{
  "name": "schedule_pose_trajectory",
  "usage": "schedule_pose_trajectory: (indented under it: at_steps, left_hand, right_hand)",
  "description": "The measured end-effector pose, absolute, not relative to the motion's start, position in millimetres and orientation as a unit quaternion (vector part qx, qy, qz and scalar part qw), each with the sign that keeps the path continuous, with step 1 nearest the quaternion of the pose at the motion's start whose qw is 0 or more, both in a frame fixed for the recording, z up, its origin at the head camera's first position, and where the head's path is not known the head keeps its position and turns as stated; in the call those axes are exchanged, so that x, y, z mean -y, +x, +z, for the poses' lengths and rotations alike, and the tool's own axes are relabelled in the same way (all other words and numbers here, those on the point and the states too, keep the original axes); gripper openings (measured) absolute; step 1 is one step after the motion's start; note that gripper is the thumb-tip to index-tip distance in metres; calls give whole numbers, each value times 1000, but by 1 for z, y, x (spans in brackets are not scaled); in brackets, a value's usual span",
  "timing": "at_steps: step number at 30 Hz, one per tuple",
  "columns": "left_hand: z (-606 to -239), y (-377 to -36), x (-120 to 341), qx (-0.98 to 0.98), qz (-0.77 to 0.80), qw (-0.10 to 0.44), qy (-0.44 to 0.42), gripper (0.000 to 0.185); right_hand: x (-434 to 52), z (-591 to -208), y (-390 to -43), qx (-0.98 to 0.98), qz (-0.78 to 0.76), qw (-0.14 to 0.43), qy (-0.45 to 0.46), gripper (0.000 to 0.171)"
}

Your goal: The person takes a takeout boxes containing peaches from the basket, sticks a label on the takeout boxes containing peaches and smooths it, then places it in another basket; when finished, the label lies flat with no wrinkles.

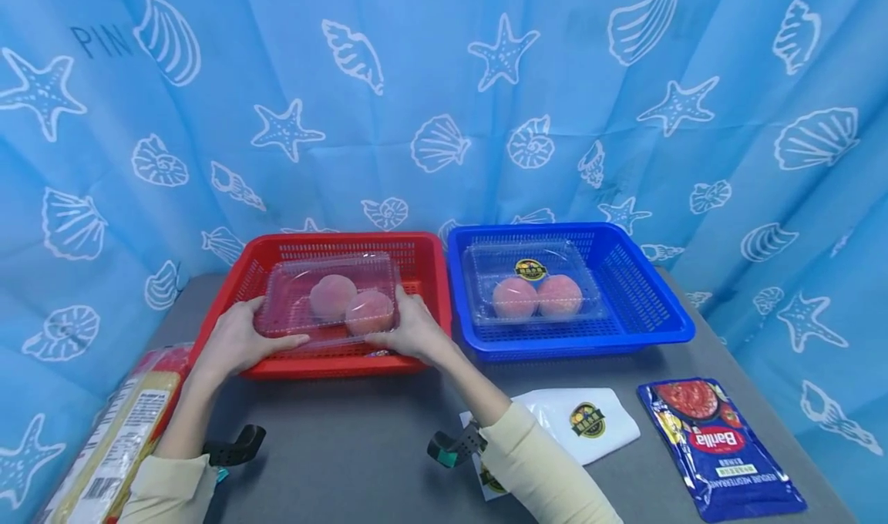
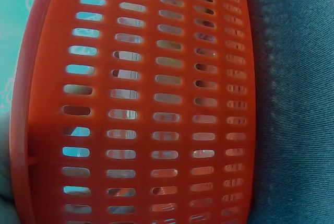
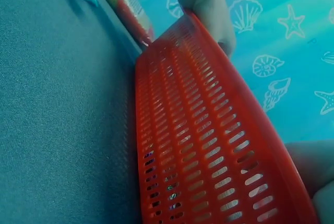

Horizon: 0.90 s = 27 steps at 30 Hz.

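Observation:
A clear plastic fruit box (image 1: pixel 291 287) with two peaches (image 1: pixel 370 314) inside sits within the red basket (image 1: pixel 347 368), tilted in the head view. My left hand (image 1: pixel 236 340) grips the box's left end, thumb along its front edge and the fingers partly hidden behind it. On the opposite end my right hand (image 1: pixel 415 330) holds it the same way, thumb at the near corner. In the right wrist view, the red basket's slotted wall (image 3: pixel 193 125) stands between that camera and the box. The left wrist view is mostly filled by the basket's wall (image 2: pixel 141 104).
A blue basket (image 1: pixel 638 293) at the right holds another clear box (image 1: pixel 479 277) with two peaches. In front lie a white packet (image 1: pixel 603 431) with a round label and a blue Barilla pouch (image 1: pixel 721 451). A long pasta pack (image 1: pixel 132 424) lies along the left edge.

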<state>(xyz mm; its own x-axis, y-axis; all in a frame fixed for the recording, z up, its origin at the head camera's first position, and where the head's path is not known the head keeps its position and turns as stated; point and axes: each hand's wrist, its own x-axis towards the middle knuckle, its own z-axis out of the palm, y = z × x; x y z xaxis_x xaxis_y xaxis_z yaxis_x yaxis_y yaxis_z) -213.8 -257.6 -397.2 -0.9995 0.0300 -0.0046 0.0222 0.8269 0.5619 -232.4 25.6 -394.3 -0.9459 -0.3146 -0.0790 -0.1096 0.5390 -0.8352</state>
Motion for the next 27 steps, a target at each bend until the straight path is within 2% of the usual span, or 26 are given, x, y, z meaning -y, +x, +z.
schedule_pose_trajectory:
  at_steps: [4, 14, 20, 23, 27]
  left_hand:
    - [-396, -212, 257, -953, 303, 0, 17, 107]
    - [-394, -211, 261, -944, 331, -9, 14, 109]
    - [-389, -208, 262, -938, 348, -2, -4, 115]
    - [-385, -205, 262, -932, 363, -9, -12, 115]
    - [-375, -197, 260, -926, 377, -26, -17, 112]
  right_hand:
    - [-26, -392, -232, -873, -466, 87, -111, 80]
    - [-26, -395, -233, -861, -493, 62, -107, 68]
    - [-26, -389, -231, -865, -489, 61, -92, 78]
    - [-27, -383, -228, -870, -484, 60, -81, 87]
    - [-31, -369, -224, -864, -494, 51, -84, 90]
